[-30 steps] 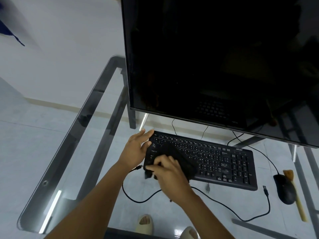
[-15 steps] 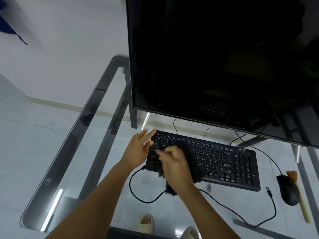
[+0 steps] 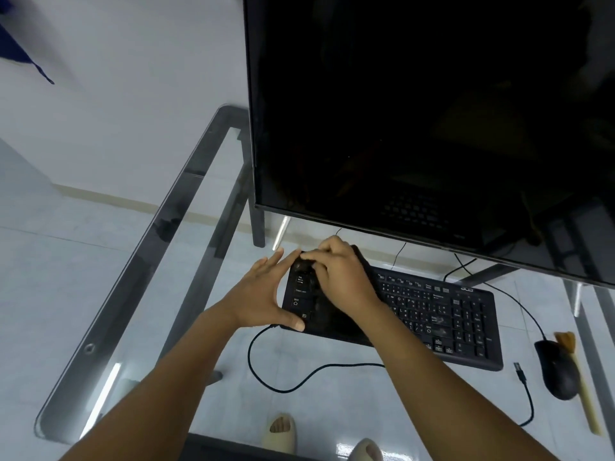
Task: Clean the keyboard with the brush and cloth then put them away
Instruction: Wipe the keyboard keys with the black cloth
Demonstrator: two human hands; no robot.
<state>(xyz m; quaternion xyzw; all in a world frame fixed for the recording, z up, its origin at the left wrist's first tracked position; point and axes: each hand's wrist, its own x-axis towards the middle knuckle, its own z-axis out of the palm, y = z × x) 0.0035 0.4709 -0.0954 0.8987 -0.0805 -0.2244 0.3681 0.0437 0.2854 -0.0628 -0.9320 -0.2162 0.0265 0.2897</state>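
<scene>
A black keyboard (image 3: pixel 442 314) lies on the glass desk below the monitor. My right hand (image 3: pixel 339 277) presses a dark cloth (image 3: pixel 327 319) onto the keyboard's far left corner; most of the cloth is hidden under the hand. My left hand (image 3: pixel 263 294) rests flat against the keyboard's left edge, fingers spread, thumb at the near corner. A brush (image 3: pixel 580 374) with a pale wooden handle and brown bristles lies at the right, partly behind the mouse.
A large dark monitor (image 3: pixel 432 121) stands over the keyboard's far side. A black mouse (image 3: pixel 557 371) sits to the right, a loose cable (image 3: pixel 299 380) with a USB plug (image 3: pixel 519 369) in front. The glass desk's (image 3: pixel 139 277) left edge is metal-framed. Sandalled feet show below.
My right hand has slid the cloth from the keyboard's near left part up to its far left corner. My left hand stays braced on the left edge.
</scene>
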